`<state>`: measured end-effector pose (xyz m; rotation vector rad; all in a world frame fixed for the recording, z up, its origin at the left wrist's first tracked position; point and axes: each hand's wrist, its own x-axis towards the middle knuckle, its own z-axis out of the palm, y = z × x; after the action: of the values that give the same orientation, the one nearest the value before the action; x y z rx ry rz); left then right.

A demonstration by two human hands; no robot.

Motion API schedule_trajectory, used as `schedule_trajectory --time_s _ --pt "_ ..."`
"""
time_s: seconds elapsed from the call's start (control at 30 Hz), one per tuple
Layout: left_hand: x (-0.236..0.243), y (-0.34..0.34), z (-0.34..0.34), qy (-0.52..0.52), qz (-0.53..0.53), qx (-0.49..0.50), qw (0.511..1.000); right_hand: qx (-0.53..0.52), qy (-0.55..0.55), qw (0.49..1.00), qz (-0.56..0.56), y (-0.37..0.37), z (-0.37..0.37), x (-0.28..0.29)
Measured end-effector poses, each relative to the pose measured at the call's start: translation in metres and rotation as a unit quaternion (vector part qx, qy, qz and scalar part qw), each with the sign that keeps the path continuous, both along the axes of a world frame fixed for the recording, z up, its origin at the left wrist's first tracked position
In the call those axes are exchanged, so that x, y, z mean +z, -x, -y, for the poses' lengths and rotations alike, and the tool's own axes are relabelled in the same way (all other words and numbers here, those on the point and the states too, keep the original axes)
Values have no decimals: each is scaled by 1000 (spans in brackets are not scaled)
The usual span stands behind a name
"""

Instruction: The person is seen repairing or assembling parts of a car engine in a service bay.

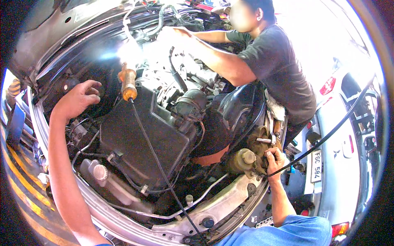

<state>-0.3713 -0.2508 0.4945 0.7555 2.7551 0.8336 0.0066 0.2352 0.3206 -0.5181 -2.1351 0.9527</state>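
Note:
My left hand (78,99) hovers over the left side of an open car engine bay, fingers spread, holding nothing, close to a dark round housing. My right hand (274,160) is closed around a greasy part at the bay's right edge, beside a yellowish fluid reservoir (243,159) and a metal stud (263,140). A large black plastic box (143,135) fills the middle. An orange-handled work lamp (128,82) hangs lit above it, its black cord (164,172) trailing down to the front.
Another person in a dark shirt (275,61) leans in from the far right, arms reaching into the back of the bay. A white washer bottle (98,174) sits front left. A white car (344,151) is parked on the right. Yellow floor stripes (20,180) show left.

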Motion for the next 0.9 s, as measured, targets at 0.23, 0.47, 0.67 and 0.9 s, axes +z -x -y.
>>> schedule_trajectory --time_s 0.23,0.47,0.67,0.9 --pt "4 -6 -2 -5 -6 5 1000 11 6 1000 -22 2 1 -2" --pt "5 -3 -5 18 -16 11 1000 17 19 1000 -15 -5 -16 -18" --pt "-4 5 6 23 -35 22 999 15 14 1000 -24 -1 -17 -22" --pt "-15 6 5 -6 -90 74 993 4 -3 1000 -18 2 6 3"
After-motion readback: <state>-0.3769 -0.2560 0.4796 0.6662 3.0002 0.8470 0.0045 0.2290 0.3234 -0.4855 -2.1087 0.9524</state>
